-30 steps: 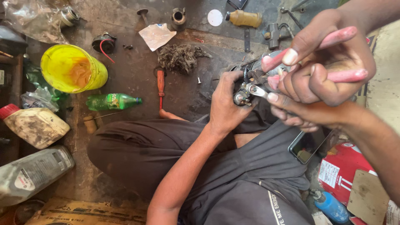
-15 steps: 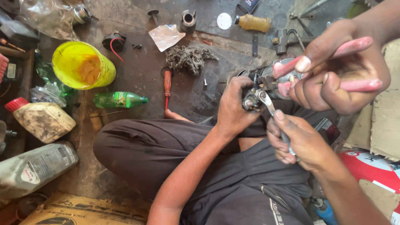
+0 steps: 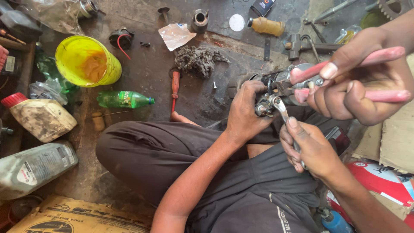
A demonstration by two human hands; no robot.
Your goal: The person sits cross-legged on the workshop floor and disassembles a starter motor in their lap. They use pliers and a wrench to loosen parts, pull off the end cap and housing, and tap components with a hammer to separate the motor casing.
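gripping a dark, greasy metal part (image 3: 264, 83) over the lap, the left hand (image 3: 246, 116) is closed around its near side, fingers wrapped over the top. the right hand (image 3: 311, 149) is closed on the shaft of a silvery spanner (image 3: 280, 107), index finger laid along it, and the spanner's ring end sits against the part just beside the left hand's fingertips. the part is held up above the crossed legs in dark trousers, off the floor (image 3: 146, 73).

a co-worker's hand (image 3: 362, 84) comes in from the upper right, clenched on pink-handled pliers (image 3: 371, 57); the pliers' nose meets the far side of the part. whether the nose is clamped onto anything cannot be told.

on the stained floor, a red-handled screwdriver (image 3: 174, 85) lies near the knee, with a wad of grey cotton waste (image 3: 199, 60) just beyond it. a green plastic bottle (image 3: 124, 99) lies on its side left of the screwdriver, and a yellow bucket (image 3: 86, 64) stands farther left. two grimy oil jugs (image 3: 42, 120) lie at the left edge, well apart from the hands.
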